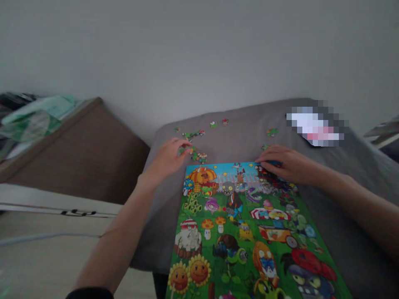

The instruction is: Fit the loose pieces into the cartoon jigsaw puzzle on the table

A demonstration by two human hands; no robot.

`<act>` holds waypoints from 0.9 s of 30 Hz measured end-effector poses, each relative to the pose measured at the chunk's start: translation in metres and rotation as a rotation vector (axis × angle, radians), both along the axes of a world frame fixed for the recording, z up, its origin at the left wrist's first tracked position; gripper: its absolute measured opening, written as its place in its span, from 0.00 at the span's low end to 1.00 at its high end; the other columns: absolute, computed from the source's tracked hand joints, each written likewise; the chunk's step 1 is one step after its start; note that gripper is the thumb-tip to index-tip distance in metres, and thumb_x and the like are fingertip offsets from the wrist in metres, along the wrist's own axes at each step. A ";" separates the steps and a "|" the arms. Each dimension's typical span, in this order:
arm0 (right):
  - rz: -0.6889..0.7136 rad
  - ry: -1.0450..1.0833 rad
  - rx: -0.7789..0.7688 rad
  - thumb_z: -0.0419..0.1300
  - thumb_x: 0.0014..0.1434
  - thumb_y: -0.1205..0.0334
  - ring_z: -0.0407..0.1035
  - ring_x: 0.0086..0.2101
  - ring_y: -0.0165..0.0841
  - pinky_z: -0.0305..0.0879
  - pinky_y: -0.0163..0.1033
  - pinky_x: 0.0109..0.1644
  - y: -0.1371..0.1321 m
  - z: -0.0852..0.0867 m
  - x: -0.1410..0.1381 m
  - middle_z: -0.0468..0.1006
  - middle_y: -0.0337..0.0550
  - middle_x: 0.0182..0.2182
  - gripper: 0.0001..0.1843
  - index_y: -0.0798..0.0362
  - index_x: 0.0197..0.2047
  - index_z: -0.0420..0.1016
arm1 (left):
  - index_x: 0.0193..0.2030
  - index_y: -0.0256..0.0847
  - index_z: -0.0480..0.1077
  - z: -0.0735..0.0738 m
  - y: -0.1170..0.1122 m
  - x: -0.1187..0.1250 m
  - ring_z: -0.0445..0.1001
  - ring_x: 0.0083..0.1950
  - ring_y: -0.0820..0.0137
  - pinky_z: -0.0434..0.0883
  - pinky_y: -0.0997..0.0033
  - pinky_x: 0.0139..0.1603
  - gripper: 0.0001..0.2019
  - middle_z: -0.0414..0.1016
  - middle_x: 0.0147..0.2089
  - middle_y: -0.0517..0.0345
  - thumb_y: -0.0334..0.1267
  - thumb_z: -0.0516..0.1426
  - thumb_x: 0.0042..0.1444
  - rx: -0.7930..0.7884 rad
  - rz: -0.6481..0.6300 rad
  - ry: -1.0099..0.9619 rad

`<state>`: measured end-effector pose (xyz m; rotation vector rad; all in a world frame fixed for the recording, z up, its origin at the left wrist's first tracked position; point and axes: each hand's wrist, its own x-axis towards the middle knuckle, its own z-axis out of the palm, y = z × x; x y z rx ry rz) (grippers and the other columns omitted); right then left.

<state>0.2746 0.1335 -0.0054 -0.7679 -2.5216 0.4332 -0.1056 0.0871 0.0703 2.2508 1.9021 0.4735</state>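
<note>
Holds bare left fingers [178, 142] beside small, multicoloured jigsaw pieces [202, 158] on a grey, cloth-covered worktop [237, 145], far left; rests bare right fingers [270, 153] over the far right edge of a flat, green-and-blue cartoon puzzle [229, 270].

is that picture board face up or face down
Face up: the picture board shows its printed side, sunflowers and mushrooms included, with the right hand at its far edge.

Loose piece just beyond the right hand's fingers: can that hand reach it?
Probably yes: the loose piece lies on the grey cloth close to the right hand, with nothing visible between them.
</note>
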 end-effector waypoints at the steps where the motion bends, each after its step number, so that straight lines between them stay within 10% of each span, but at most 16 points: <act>1: -0.004 0.005 0.000 0.53 0.70 0.57 0.78 0.44 0.42 0.73 0.50 0.52 0.000 0.000 0.000 0.84 0.49 0.40 0.16 0.49 0.44 0.82 | 0.54 0.39 0.76 -0.006 0.015 -0.003 0.73 0.60 0.58 0.66 0.53 0.67 0.13 0.77 0.55 0.49 0.37 0.58 0.65 0.002 0.006 0.012; 10: 0.002 0.041 0.027 0.54 0.69 0.58 0.77 0.43 0.41 0.73 0.50 0.53 0.002 -0.004 -0.001 0.84 0.46 0.40 0.14 0.47 0.43 0.82 | 0.45 0.40 0.77 -0.049 0.043 -0.020 0.73 0.61 0.58 0.66 0.53 0.66 0.08 0.78 0.55 0.49 0.35 0.64 0.59 0.009 0.012 -0.051; 20: -0.009 -0.064 -0.044 0.54 0.69 0.58 0.76 0.46 0.41 0.70 0.50 0.56 0.001 0.010 0.001 0.83 0.48 0.43 0.15 0.50 0.46 0.83 | 0.48 0.40 0.67 -0.035 0.015 0.019 0.76 0.43 0.72 0.72 0.71 0.46 0.11 0.75 0.43 0.62 0.39 0.62 0.62 0.054 0.009 -0.426; 27: -0.015 -0.066 -0.055 0.54 0.70 0.57 0.76 0.46 0.39 0.69 0.49 0.56 -0.001 0.012 0.001 0.83 0.46 0.43 0.14 0.48 0.45 0.82 | 0.44 0.46 0.78 -0.013 -0.054 0.100 0.79 0.39 0.70 0.74 0.70 0.39 0.06 0.83 0.42 0.62 0.39 0.60 0.65 -0.349 -0.442 -0.480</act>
